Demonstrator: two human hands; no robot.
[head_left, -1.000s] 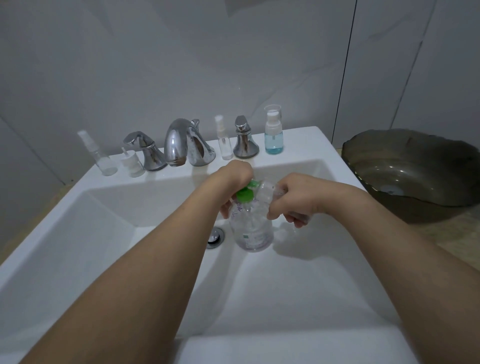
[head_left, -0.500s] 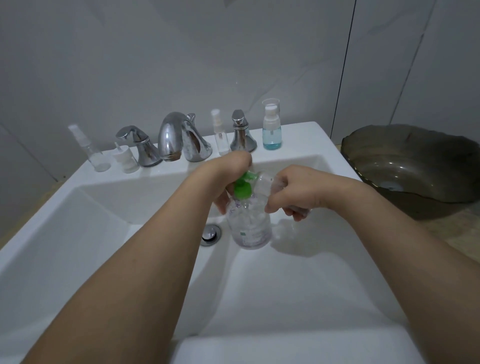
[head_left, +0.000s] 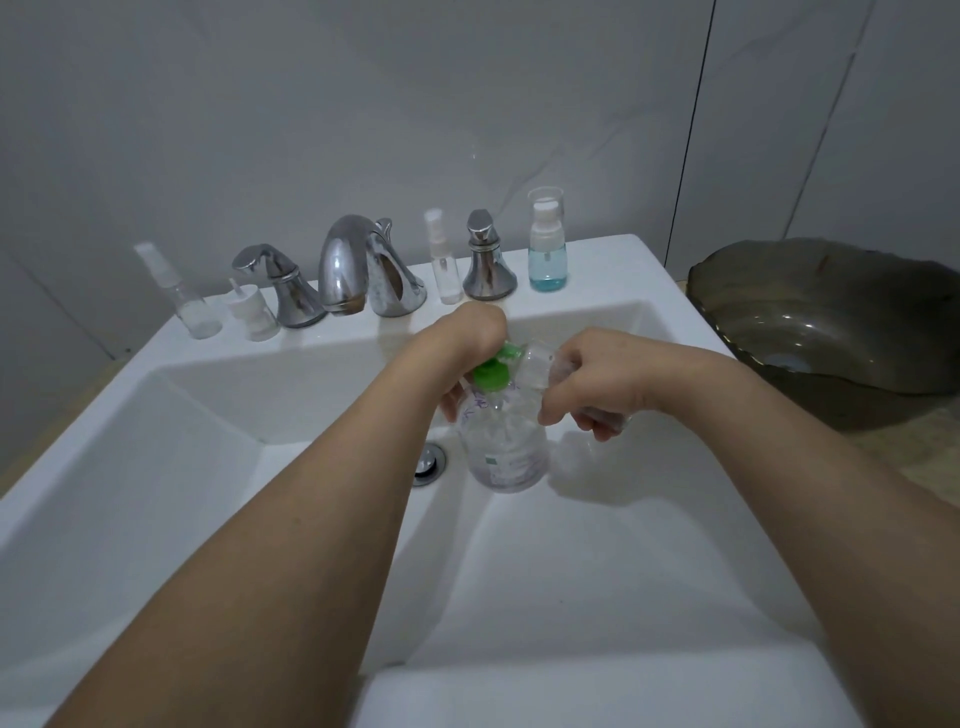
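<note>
Bottle (head_left: 506, 452) under left hand (head_left: 470, 353) grip

left hand (head_left: 464, 349) fingers: mostly hidden behind clear plastic bottle with green flip cap (head_left: 506, 449)
bottle label print: too small to read
small clear container (head_left: 539, 364): largely covered by right hand (head_left: 597, 387)
dark glass bowl (head_left: 836, 312): cut off at right edge
round chrome drain (head_left: 432, 461): partly behind left forearm

Flip cap (head_left: 491, 375): showing bright green
Large bottle (head_left: 506, 452): showing clear, faint purple print
Small bottle (head_left: 537, 364): showing clear
Sink (head_left: 156, 467): showing plain white
Faucet (head_left: 345, 265): gleaming silver
Pump bottle (head_left: 547, 262): showing blue
</note>
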